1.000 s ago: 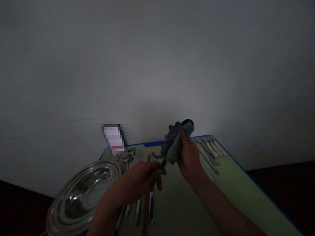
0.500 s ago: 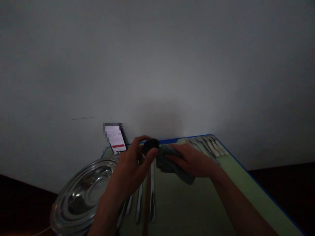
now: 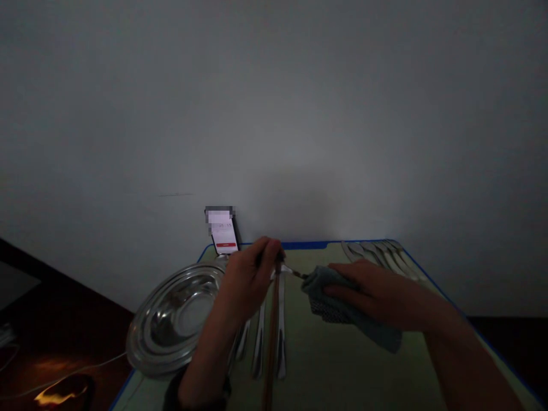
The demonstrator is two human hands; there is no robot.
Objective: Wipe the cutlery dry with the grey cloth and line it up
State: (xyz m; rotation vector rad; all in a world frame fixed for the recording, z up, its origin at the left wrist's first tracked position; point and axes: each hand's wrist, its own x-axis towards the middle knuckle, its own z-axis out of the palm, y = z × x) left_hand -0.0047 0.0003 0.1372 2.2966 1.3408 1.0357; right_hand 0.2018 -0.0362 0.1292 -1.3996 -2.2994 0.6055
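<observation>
My left hand is closed in a pinch on one end of a thin metal utensil held level above the green mat. My right hand is closed on a grey-blue cloth wrapped round the utensil's other end, which is hidden inside it. Both hands hover over the middle of the mat, a little apart from each other.
A shiny oval steel tray lies at the mat's left edge. Several pieces of cutlery lie under my left hand, and a row of spoons at the far right. A lit phone leans against the grey wall.
The utensil went from upright, with the cloth round its top, to level. My right hand and the cloth slid right along it; the view shifted left.
</observation>
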